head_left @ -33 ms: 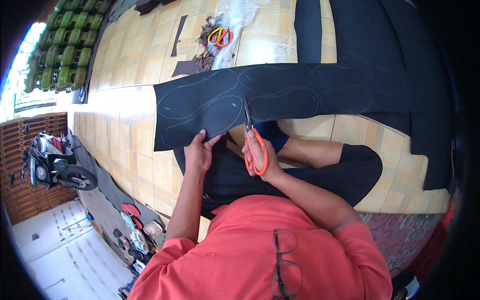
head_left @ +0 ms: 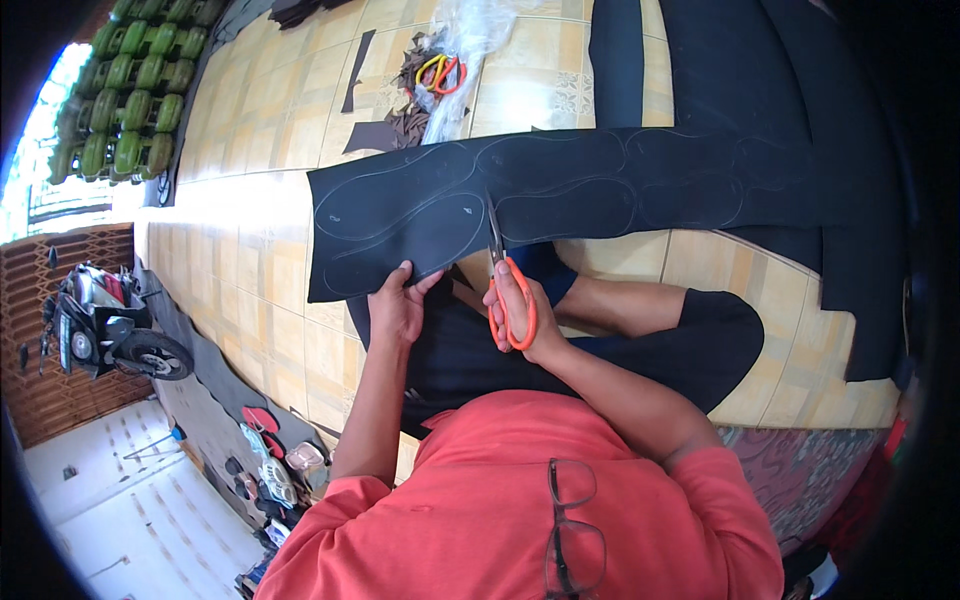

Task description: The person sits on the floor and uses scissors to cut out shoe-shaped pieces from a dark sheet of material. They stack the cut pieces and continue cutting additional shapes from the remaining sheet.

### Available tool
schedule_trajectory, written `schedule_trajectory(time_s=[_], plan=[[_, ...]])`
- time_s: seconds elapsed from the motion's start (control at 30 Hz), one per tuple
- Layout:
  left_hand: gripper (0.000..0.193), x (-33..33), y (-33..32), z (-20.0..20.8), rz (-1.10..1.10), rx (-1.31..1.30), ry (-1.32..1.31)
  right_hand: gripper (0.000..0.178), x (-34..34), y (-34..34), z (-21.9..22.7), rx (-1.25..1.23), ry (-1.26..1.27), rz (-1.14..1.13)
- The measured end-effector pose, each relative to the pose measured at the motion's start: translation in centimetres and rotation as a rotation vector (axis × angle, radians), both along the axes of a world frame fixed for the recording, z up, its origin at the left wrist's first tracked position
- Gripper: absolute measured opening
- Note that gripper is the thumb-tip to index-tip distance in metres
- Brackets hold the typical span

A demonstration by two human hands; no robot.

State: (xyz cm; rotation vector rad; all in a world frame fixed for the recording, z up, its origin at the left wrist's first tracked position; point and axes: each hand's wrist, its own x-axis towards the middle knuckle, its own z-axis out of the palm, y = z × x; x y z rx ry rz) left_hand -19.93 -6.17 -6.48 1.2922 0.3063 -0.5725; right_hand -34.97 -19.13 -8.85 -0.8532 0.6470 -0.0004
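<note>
A long black sheet (head_left: pixel 570 165) lies across my lap and the floor, marked with several pale sole-shaped outlines. My left hand (head_left: pixel 398 308) pinches its near edge toward the left end, thumb on top and the other fingers partly hidden underneath. In my right hand (head_left: pixel 525 315) is a pair of scissors (head_left: pixel 497 238) with orange handles, my fingers wrapped through and around the loops. The blades point away from me and reach into the sheet from its near edge, between two of the outlines. How far the blades are parted is hard to make out.
Beyond the sheet, yellow- and red-handled scissors (head_left: pixel 440 75) rest on brown scraps (head_left: pixel 412 118) beside clear plastic (head_left: pixel 470 40). More black material (head_left: pixel 740 70) spreads at the right. Footwear (head_left: pixel 275 470) lies at the left, near a parked motorcycle (head_left: pixel 115 325). Green gas cylinders (head_left: pixel 125 100) are stacked far left.
</note>
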Motion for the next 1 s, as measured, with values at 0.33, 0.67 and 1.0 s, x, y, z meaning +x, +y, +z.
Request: schedule_trajectory(time_s=[0.33, 0.67, 1.0], plan=[[0.031, -1.2, 0.1, 1.9, 0.005, -0.020, -0.014, 0.058, 0.4, -1.4, -0.4, -0.137, -0.023, 0.064], [0.033, -2.7, 1.3, 3.1, -0.025, -0.010, 0.002, 0.054, 1.2, -1.5, -0.1, -0.245, -0.055, -0.001], [0.033, -3.4, 2.1, 2.9, -0.021, 0.004, 0.048, 0.052, 1.8, -2.1, 0.9, -0.295, -0.029, -0.030]])
